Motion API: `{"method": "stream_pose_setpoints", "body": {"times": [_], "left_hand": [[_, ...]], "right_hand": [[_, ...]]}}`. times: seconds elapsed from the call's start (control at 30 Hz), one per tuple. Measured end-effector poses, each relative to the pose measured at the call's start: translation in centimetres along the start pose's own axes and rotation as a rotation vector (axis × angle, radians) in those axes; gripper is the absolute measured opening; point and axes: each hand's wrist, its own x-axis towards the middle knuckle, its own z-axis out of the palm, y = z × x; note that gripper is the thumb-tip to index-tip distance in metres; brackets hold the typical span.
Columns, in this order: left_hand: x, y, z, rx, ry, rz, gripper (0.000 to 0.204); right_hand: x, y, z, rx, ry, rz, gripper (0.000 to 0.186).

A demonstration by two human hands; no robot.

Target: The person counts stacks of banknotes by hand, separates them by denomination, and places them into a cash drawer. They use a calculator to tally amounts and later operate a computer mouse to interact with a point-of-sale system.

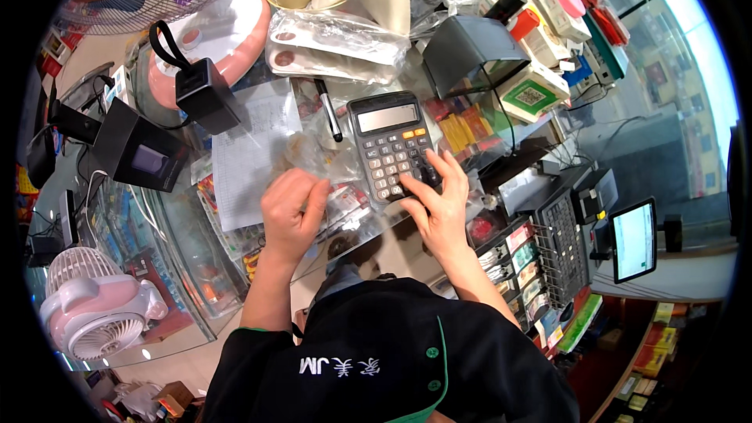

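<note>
L hand curled in loose fist nr counter's near edge; nothing seen in it. R hand spread over calc's lower R keys; can't tell if pressing. Calc flat, just in from near edge. Sheet L of calc; pen betw., unheld. Bagged packs beyond. Keying prob. under way; display unreadable, so how much done/left unclear.

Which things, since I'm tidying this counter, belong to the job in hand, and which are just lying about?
In use:
- black rectangular plastic calculator, at the right hand
- perhaps the white gridded paper sheet, near the left hand

Apparently just lying about:
- slim silver-black pen
- pink-white plastic desk fan
- black box with loop strap
</note>
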Motion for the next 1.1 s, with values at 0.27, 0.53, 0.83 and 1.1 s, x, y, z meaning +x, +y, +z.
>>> {"method": "stream_pose_setpoints", "body": {"times": [0.27, 0.53, 0.83, 1.1], "left_hand": [[-0.1, 0.2, 0.2, 0.017, -0.039, -0.003, 0.02], [-0.2, 0.2, 0.1, 0.027, -0.023, 0.016, 0.019], [-0.4, 0.1, -0.1, 0.026, -0.057, -0.003, 0.015], [-0.3, 0.7, 0.3, 0.03, -0.065, -0.001, 0.014]], "right_hand": [[-1.3, -1.5, -0.2, 0.003, -0.086, -0.048, 0.038], [0.0, -1.4, 0.2, -0.023, -0.04, -0.03, 0.041], [0.0, -0.3, -0.1, -0.03, -0.002, 0.058, 0.041], [-3.0, 2.2, -1.2, -0.19, 0.076, 0.147, 0.043]]}}
